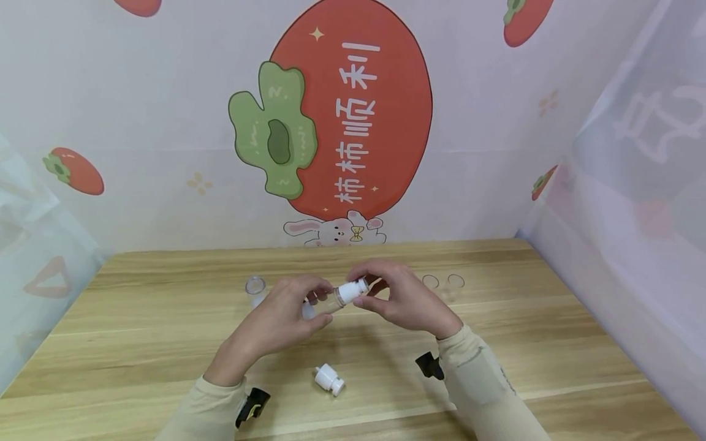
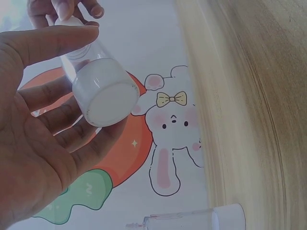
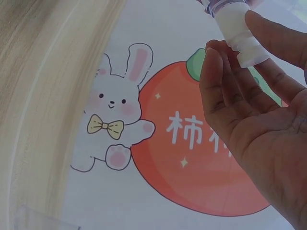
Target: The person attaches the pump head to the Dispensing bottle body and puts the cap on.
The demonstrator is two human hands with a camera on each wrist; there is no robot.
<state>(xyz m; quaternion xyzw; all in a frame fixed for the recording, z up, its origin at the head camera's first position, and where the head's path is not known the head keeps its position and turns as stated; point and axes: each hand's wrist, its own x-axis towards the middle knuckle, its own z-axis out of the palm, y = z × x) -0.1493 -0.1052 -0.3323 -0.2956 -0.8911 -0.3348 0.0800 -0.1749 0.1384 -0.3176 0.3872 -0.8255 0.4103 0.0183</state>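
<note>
Above the table, my left hand (image 1: 281, 315) holds a small clear bottle (image 1: 329, 304) with a white base (image 2: 108, 93), tilted up to the right. Its thumb lies along one side and its fingers along the other. At the bottle's upper end, my right hand (image 1: 399, 297) pinches a white pump top (image 1: 350, 291) between thumb and fingers. In the right wrist view the pump top (image 3: 240, 36) sits against the bottle's neck. A second white pump top (image 1: 330, 380) lies on the table in front of the hands.
A second clear bottle (image 1: 255, 286) with a white base (image 2: 229, 218) stands on the table to the left, partly hidden by my left hand. To the right are two clear round pieces with thin rims, one (image 1: 431, 282) beside the other (image 1: 456, 280). A printed sheet (image 1: 165, 122) hangs behind the table.
</note>
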